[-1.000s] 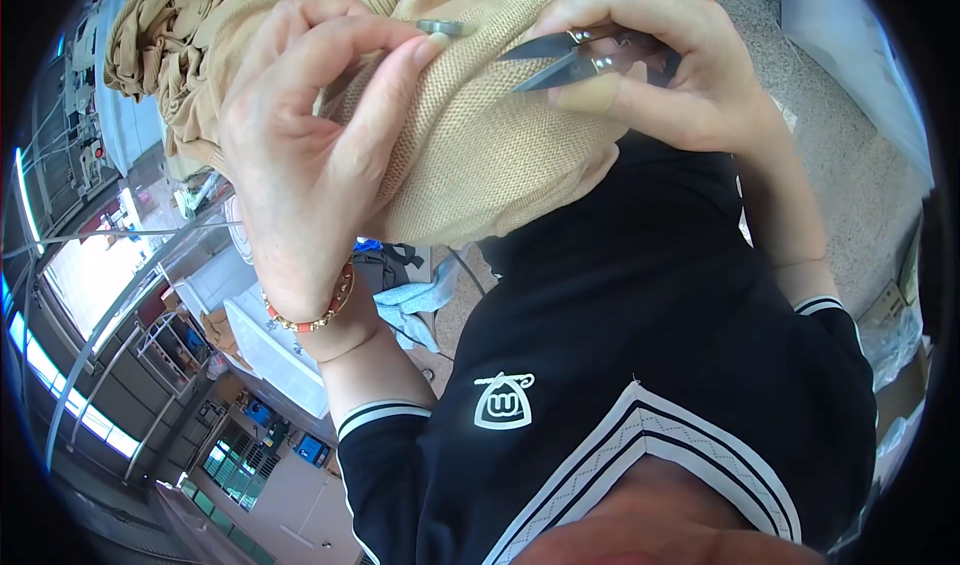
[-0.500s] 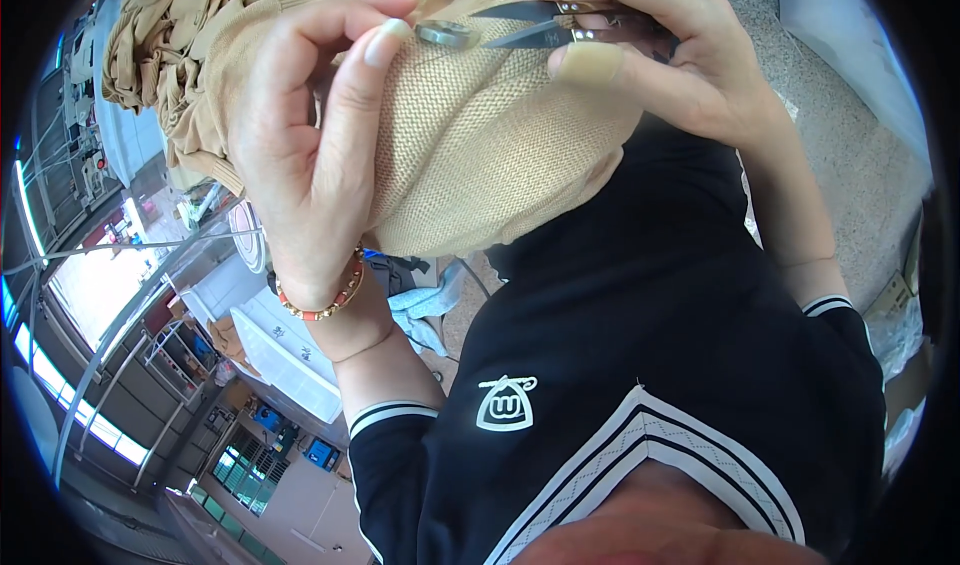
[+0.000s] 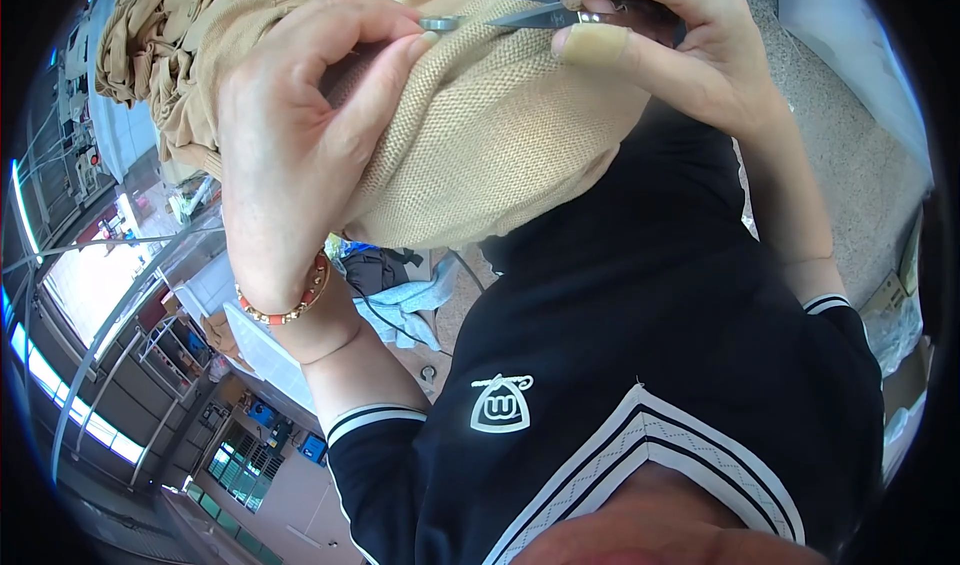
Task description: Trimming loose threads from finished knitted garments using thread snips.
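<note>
Bunched between both hands is a beige knit garment (image 3: pixel 500 145), its surface bulging toward me. My left hand (image 3: pixel 300 115) is closed, thumb and forefinger pinching a fold of the knit near the top. A small silvery metal ring (image 3: pixel 438 24) shows by those fingertips; whether it is worn or held I cannot tell. My right hand (image 3: pixel 690 55), a tan bandage on its thumb, grips small dark-bladed thread snips (image 3: pixel 535 17). Their blades stand apart and point left, over the knit and toward the left fingertips. The knit and hand hide part of the right fingers.
More beige knitwear (image 3: pixel 160 35) lies heaped at the upper left. A pale blue cloth (image 3: pixel 410 305) is below the left forearm, beside a dark cable. On the right hangs translucent plastic sheeting (image 3: pixel 850 55) above a speckled floor (image 3: pixel 800 165).
My left hand has shifted slightly left and down, its wrist lower, and the knit has new folds near the fingertips. The snips have moved slightly right and up.
</note>
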Demonstrator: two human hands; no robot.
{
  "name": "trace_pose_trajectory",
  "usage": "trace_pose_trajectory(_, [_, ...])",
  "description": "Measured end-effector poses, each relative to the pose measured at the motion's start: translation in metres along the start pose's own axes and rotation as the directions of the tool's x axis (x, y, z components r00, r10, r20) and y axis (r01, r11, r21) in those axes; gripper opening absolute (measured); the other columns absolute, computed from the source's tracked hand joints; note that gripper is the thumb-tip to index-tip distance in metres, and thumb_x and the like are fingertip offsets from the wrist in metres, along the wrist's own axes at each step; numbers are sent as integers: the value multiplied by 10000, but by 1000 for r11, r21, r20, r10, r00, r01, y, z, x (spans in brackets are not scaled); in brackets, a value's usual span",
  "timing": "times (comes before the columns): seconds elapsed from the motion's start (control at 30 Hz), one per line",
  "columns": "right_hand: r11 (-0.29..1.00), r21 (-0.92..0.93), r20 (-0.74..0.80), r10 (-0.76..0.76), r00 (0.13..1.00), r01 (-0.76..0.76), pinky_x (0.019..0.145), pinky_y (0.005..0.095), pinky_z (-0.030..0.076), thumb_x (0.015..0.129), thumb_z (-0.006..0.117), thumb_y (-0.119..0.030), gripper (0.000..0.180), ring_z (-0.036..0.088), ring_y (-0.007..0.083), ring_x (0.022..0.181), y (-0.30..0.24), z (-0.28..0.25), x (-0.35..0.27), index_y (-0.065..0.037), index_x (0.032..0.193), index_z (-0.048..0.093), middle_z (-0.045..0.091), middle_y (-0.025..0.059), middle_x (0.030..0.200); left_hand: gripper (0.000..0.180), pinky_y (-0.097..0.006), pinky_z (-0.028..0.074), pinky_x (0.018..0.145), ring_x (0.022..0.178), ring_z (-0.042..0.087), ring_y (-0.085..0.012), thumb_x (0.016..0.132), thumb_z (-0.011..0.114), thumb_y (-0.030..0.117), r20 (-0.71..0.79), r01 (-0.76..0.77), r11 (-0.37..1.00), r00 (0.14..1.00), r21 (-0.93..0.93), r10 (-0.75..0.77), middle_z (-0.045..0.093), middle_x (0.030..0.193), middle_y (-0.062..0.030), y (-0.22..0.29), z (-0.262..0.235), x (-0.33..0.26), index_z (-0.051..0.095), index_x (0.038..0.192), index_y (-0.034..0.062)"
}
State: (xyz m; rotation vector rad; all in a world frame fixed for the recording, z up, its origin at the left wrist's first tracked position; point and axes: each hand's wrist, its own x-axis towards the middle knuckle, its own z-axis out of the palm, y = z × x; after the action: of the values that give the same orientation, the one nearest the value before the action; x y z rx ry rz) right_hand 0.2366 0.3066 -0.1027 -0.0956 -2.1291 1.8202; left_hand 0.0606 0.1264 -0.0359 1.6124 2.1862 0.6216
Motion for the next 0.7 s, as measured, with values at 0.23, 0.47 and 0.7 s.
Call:
trace_pose_trajectory(0.23, [988, -49, -47, -151, 987, 148, 601, 239, 393, 812, 806, -97, 369, 525, 107, 714, 5, -1, 2, -21, 1159, 709, 616, 38, 828, 71, -268, 483, 865, 952, 639, -148, 908, 662, 38, -82, -119, 993, 989, 23, 120, 703, 1062, -82, -4, 10, 2, 666, 954, -16])
trace_pose_trajectory(0.47, [979, -108, -21, -176, 984, 172, 922, 332, 414, 797, 804, -73, 356, 529, 122, 726, 5, -2, 4, -33, 1141, 724, 603, 6, 782, 81, -275, 481, 925, 1014, 639, -171, 950, 582, -3, -181, -81, 850, 983, -520, -17, 672, 1132, -152, -13, 20, -2, 641, 993, -39])
trace_pose_trajectory(0.7, [975, -177, -21, -138, 990, 132, 873, 335, 444, 805, 798, -87, 362, 544, 136, 731, 0, 0, 7, -55, 1158, 721, 628, 18, 803, 96, -254, 483, 908, 978, 636, -145, 968, 567, 9, -191, -139, 783, 981, -607, 26, 681, 1095, -141, -19, 22, 3, 617, 1040, -29])
